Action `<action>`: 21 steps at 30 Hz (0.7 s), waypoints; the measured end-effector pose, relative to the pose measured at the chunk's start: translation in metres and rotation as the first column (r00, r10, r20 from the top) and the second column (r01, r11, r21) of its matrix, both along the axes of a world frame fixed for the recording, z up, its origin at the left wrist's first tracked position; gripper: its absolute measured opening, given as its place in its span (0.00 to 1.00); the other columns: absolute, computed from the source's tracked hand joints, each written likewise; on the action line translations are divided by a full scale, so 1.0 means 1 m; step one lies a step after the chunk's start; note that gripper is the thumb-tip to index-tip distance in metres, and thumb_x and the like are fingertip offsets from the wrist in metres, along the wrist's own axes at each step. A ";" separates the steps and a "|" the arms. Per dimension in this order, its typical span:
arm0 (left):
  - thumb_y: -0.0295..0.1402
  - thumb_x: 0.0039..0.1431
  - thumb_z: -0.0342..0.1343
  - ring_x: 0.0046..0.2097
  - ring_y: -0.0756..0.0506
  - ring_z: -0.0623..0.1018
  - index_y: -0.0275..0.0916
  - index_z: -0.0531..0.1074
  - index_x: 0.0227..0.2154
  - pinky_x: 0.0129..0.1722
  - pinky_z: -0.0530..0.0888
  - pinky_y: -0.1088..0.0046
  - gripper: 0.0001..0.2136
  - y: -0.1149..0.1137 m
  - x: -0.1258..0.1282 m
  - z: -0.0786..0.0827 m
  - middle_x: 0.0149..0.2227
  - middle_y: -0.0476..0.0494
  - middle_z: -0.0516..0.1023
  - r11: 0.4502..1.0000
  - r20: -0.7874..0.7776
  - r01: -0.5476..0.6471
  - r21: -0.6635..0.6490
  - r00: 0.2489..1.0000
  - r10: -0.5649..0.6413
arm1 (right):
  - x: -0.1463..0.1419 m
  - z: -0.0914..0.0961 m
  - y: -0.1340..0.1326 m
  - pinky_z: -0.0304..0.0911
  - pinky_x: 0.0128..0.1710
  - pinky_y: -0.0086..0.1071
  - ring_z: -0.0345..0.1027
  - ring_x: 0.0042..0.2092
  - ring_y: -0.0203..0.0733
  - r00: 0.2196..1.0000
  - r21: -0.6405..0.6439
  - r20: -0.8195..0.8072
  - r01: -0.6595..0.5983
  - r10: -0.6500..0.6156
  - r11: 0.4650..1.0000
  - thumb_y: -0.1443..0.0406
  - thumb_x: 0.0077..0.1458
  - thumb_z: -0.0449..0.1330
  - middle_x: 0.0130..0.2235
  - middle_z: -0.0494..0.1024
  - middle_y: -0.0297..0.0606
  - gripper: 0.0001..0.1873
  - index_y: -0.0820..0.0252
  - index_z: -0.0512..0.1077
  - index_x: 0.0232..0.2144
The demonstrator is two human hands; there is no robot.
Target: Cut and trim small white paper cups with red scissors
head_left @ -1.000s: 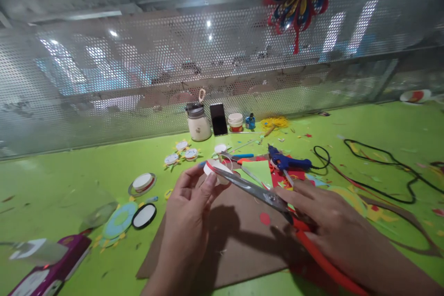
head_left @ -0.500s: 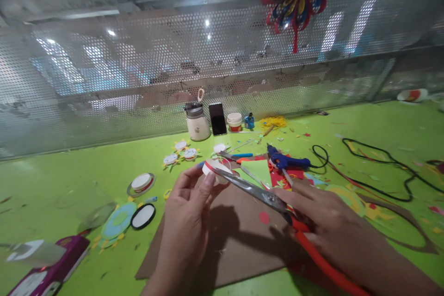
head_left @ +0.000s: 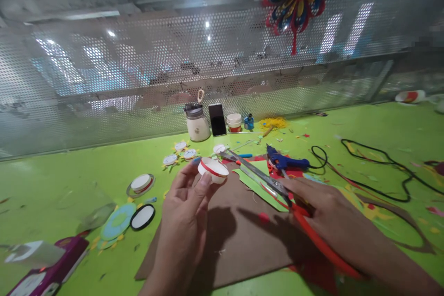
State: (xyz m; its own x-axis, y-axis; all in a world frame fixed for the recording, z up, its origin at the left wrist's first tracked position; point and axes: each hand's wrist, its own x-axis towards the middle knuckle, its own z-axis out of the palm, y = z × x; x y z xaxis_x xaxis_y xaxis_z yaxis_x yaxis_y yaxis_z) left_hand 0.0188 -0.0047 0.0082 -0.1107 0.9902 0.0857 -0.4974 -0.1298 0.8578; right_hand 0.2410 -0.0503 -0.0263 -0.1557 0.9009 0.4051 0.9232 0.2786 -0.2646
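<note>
My left hand (head_left: pixel 189 199) pinches a shallow white paper cup piece (head_left: pixel 214 172) with a red stripe along its rim, holding it tilted above a brown cardboard sheet (head_left: pixel 239 240). In my right hand (head_left: pixel 322 208) is a pair of scissors (head_left: pixel 267 178) with red handles. The blades point up and to the left, apart from the cup piece and a little to its right. Beneath the scissors lies light green paper (head_left: pixel 256 189). A small red paper scrap (head_left: pixel 264 218) rests on the cardboard.
A blue glue gun (head_left: pixel 286 159) with a black cord lies right. At the back stand a white bottle (head_left: pixel 197 125), a phone (head_left: pixel 218 120) and a small tub (head_left: pixel 234 122). Left are paper-rimmed discs (head_left: pixel 118 222), a black-rimmed disc (head_left: pixel 143 217) and a purple power strip (head_left: pixel 55 268).
The scissor blades have moved from the cup piece's rim to its right. The cup piece has turned a little in my left hand and now shows its hollow inside.
</note>
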 end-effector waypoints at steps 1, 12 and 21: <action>0.29 0.51 0.67 0.45 0.45 0.80 0.39 0.76 0.44 0.46 0.77 0.68 0.16 0.001 -0.001 -0.001 0.45 0.42 0.81 1.000 0.013 0.009 0.011 1.000 -0.009 | 0.001 0.000 0.003 0.72 0.45 0.47 0.76 0.48 0.54 1.000 -0.051 -0.007 0.006 -0.006 0.999 0.70 0.54 0.55 0.49 0.80 0.48 0.23 0.60 0.74 0.52; 0.26 0.49 0.68 0.42 0.44 0.81 0.36 0.74 0.44 0.50 0.77 0.60 0.18 0.010 -0.003 -0.002 0.44 0.40 0.80 1.000 0.077 -0.019 -0.015 0.997 0.020 | 0.002 0.008 0.010 0.69 0.49 0.45 0.73 0.52 0.53 0.985 -0.189 -0.166 -0.068 0.036 0.980 0.71 0.52 0.55 0.52 0.78 0.48 0.25 0.61 0.73 0.53; 0.27 0.44 0.70 0.42 0.45 0.80 0.37 0.74 0.50 0.51 0.75 0.64 0.26 0.013 -0.005 -0.007 0.42 0.43 0.80 0.999 -0.004 -0.042 0.019 0.999 0.042 | 0.000 0.005 0.012 0.70 0.45 0.43 0.75 0.47 0.52 0.948 -0.157 -0.312 -0.124 0.070 0.980 0.69 0.50 0.56 0.49 0.80 0.48 0.22 0.61 0.77 0.48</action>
State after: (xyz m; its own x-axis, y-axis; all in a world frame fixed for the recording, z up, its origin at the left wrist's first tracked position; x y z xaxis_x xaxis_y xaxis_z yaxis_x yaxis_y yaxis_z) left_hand 0.0142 0.0086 0.0017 -0.1520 0.9828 0.1045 -0.4872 -0.1666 0.8572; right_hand 0.2411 -0.0378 -0.0209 -0.1402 0.9478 0.2864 0.7623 0.2880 -0.5796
